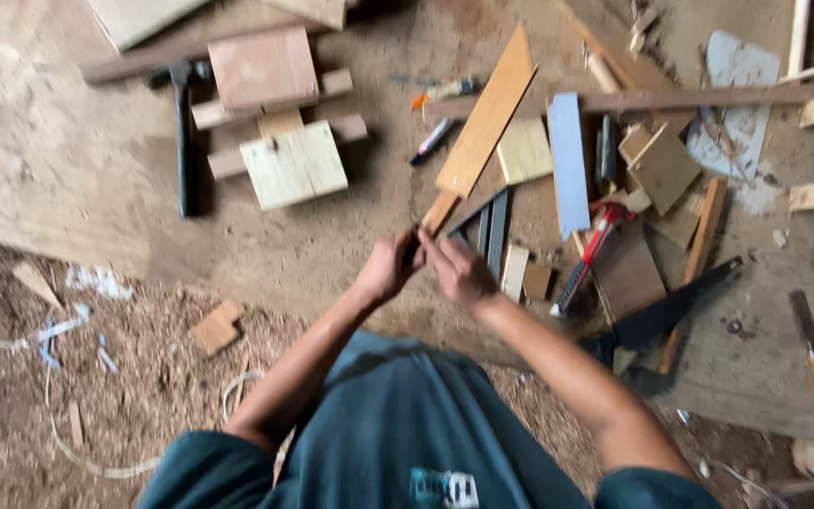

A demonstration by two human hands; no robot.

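My left hand and my right hand meet in the middle of the view, fingers pinched together on a small dark object that is too blurred to identify. Just beyond the fingertips lies a long light wooden plank, running diagonally up to the right. A dark metal square lies beside the right hand. Both forearms reach out from my teal shirt at the bottom.
A hammer lies at upper left beside a stack of wood blocks. A red-handled tool, a handsaw, a chisel, a marker and wood offcuts lie scattered right. Sawdust covers the floor at lower left.
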